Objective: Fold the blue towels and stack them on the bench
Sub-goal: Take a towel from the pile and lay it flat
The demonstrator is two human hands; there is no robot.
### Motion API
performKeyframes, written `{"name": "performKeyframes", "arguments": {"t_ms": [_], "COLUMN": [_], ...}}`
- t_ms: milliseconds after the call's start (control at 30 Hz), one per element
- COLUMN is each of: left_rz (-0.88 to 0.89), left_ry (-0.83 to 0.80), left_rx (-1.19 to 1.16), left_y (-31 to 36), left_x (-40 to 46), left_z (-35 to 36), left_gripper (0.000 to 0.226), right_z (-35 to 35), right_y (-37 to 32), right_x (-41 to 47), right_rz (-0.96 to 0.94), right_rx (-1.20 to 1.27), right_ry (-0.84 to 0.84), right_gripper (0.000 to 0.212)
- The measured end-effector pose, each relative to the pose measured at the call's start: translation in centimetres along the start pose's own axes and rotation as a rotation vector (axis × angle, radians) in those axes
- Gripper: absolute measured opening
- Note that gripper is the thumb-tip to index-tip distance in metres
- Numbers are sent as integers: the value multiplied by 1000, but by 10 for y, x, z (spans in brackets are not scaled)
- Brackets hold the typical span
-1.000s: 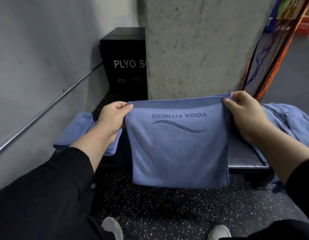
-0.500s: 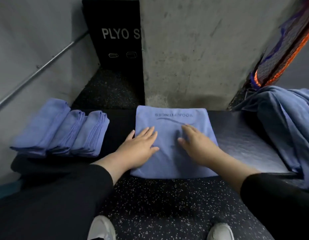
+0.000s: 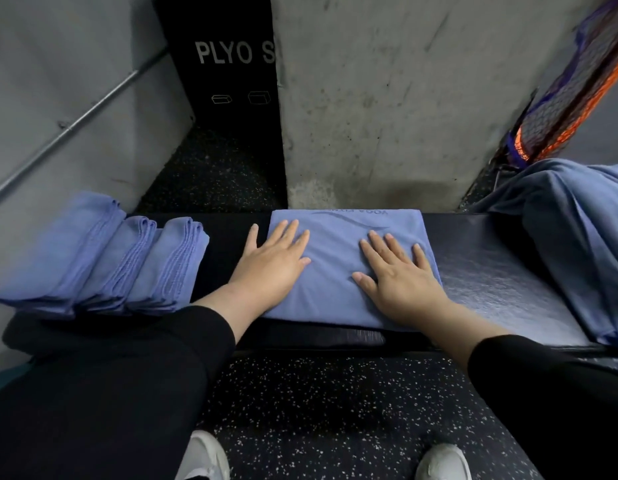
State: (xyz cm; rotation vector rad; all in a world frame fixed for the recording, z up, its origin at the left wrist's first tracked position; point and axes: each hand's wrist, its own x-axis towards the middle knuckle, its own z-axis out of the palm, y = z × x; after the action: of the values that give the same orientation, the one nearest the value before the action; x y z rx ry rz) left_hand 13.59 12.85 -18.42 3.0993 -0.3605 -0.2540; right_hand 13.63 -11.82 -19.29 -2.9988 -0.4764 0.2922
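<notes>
A folded blue towel [image 3: 338,258] with a printed logo lies flat on the dark padded bench [image 3: 491,271], in the middle. My left hand [image 3: 273,261] rests palm down on its left edge, fingers spread, thumb on the bench. My right hand [image 3: 397,271] presses flat on its right half. Neither hand grips anything. A row of folded blue towels [image 3: 103,258] sits at the bench's left end. A heap of unfolded blue towels [image 3: 570,230] fills the right end.
A concrete pillar [image 3: 387,98] rises right behind the bench. A black plyo box [image 3: 228,64] stands behind on the left, beside a grey wall with a metal rail [image 3: 75,126]. An orange and purple net [image 3: 570,91] leans at the far right. My white shoes stand on speckled floor [image 3: 318,410].
One second ago both hands held the towel up by its top corners. It now lies folded on the bench, and my flat hands have slid apart over it.
</notes>
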Motion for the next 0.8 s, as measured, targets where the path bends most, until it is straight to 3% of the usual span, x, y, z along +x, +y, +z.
{"name": "performKeyframes", "arguments": {"t_ms": [133, 367, 467, 567, 800], "left_rz": [112, 82, 106, 162, 291], "left_ry": [-29, -49, -26, 111, 221], "left_rx": [-61, -67, -53, -57, -63], "left_y": [2, -14, -20, -26, -35], "left_x": [-21, -64, -79, -92, -102], "left_z": [8, 16, 14, 11, 14], "left_gripper": [63, 67, 73, 80, 34], "right_z": [-1, 2, -3, -9, -15], "right_y": [4, 25, 33, 44, 76], "right_x": [-5, -40, -57, -75, -98], "right_rz": [-37, -161, -209, -288, -285], "right_rx": [36, 69, 119, 101, 60], "right_ry": [28, 48, 45, 162, 161], "right_gripper": [79, 78, 60, 37, 27]}}
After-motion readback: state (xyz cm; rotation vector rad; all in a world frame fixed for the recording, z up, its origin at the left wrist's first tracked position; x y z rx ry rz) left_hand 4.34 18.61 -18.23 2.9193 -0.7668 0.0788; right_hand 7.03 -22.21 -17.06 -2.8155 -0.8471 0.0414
